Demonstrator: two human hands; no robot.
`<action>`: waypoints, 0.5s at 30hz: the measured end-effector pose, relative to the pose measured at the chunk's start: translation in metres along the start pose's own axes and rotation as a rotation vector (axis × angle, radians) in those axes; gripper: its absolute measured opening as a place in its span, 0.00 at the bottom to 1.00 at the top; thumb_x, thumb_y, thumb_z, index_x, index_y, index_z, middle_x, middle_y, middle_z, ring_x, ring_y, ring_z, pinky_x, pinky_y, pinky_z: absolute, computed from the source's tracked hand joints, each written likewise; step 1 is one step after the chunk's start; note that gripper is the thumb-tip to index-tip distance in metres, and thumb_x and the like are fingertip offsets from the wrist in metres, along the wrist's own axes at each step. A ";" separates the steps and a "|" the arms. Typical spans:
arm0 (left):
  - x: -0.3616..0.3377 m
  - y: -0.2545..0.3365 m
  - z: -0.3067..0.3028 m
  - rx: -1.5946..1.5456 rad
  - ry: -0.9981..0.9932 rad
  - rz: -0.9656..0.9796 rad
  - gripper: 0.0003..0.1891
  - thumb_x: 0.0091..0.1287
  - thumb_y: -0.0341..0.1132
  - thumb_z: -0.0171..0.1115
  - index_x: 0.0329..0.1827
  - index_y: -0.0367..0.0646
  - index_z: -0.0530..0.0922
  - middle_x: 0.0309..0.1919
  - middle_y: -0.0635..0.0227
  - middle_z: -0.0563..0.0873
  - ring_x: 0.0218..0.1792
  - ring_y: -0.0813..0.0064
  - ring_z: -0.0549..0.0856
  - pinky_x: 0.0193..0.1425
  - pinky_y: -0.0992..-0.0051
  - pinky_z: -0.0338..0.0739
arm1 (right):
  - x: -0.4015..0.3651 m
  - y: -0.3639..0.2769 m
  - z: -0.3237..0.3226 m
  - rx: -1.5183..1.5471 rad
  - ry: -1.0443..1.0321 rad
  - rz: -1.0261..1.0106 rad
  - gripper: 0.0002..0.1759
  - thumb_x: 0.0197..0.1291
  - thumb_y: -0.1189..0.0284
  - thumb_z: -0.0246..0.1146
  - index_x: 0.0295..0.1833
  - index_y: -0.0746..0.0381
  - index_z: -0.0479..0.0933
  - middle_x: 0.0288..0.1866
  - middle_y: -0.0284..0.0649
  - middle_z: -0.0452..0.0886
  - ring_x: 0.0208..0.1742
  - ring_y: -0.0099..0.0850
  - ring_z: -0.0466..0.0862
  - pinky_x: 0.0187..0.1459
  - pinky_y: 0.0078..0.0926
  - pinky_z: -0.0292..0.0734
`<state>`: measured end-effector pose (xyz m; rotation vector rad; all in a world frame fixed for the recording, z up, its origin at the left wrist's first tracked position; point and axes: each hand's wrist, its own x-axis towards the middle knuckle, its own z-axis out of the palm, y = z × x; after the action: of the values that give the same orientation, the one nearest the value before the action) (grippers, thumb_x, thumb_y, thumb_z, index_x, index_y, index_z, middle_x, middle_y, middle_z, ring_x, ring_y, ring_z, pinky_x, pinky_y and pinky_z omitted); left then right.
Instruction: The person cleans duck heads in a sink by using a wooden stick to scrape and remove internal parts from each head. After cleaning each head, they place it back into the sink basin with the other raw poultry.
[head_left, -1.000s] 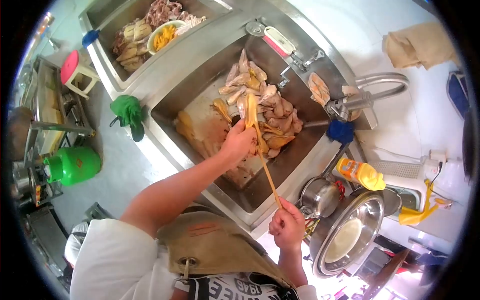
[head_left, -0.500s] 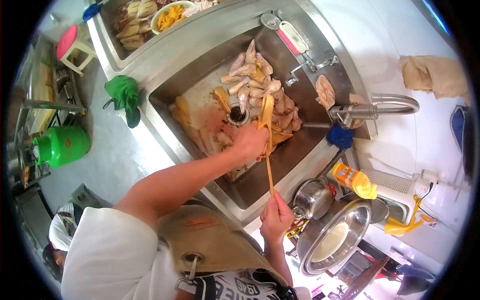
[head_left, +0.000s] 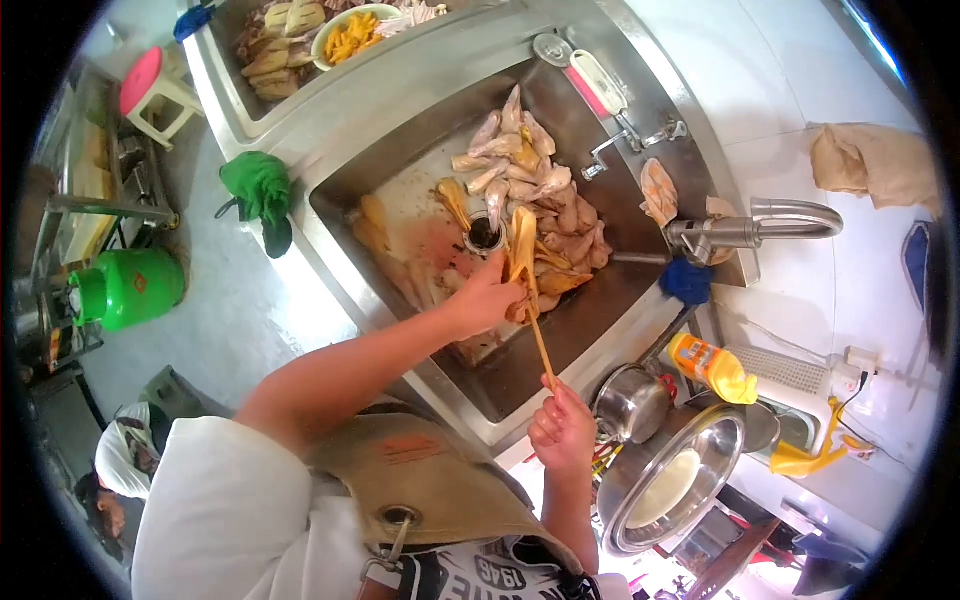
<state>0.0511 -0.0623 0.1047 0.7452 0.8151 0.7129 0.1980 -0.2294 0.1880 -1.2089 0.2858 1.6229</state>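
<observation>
Hands are apart above a deep stainless steel sink (head_left: 590, 315), each clamped on one end of a long yellow strip of raw poultry (head_left: 535, 330). The left hand (head_left: 485, 297) reaches into the sink just on the near side of the round drain hole (head_left: 484, 233), fingers closed around the strip's broad upper end, which stands up out of the grip. From there the strip runs taut and thin, down across the sink's near wall to the right hand (head_left: 563, 432), a closed fist just outside the sink's near rim.

A heap of pale and yellowish poultry pieces (head_left: 530, 180) lies on the sink floor, from the far wall to just beside the drain hole. A curved steel tap (head_left: 750, 228) is mounted at the sink's right rim, with a blue scrubber (head_left: 687, 281) under it. A green cloth (head_left: 255, 185) hangs off the sink's left corner. Beyond the far rim a second steel basin (head_left: 225, 75) holds more meat and a white bowl of yellow pieces (head_left: 352, 32). Outside the sink's near right corner stand a small steel pot (head_left: 630, 402), a yellow and orange plastic bottle (head_left: 712, 362) and a wide steel bowl (head_left: 690, 500). Well to the left of the sink, on the floor, sits a green gas cylinder (head_left: 128, 288).
</observation>
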 end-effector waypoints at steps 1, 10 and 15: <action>-0.002 0.003 0.001 -0.091 0.030 -0.015 0.18 0.65 0.28 0.53 0.57 0.38 0.65 0.34 0.68 0.78 0.30 0.79 0.78 0.29 0.77 0.72 | 0.001 -0.001 -0.003 0.014 -0.034 0.033 0.15 0.69 0.72 0.53 0.56 0.66 0.76 0.18 0.26 0.60 0.14 0.17 0.55 0.16 0.17 0.49; -0.006 0.012 -0.039 0.949 -0.180 0.124 0.15 0.62 0.31 0.53 0.48 0.31 0.65 0.44 0.41 0.77 0.46 0.45 0.79 0.51 0.57 0.74 | 0.002 -0.024 -0.017 -0.020 -0.107 0.097 0.17 0.67 0.71 0.55 0.57 0.69 0.75 0.17 0.26 0.60 0.13 0.17 0.57 0.16 0.17 0.52; -0.014 0.013 -0.047 0.996 -0.195 -0.064 0.13 0.61 0.32 0.54 0.44 0.32 0.68 0.35 0.46 0.79 0.38 0.49 0.82 0.42 0.58 0.76 | -0.010 -0.052 0.004 -0.185 -0.022 -0.049 0.18 0.66 0.74 0.52 0.57 0.71 0.75 0.20 0.34 0.69 0.15 0.22 0.63 0.18 0.21 0.58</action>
<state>0.0019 -0.0523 0.0985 1.6400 0.9981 0.1226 0.2382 -0.2104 0.2165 -1.3252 0.0928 1.6471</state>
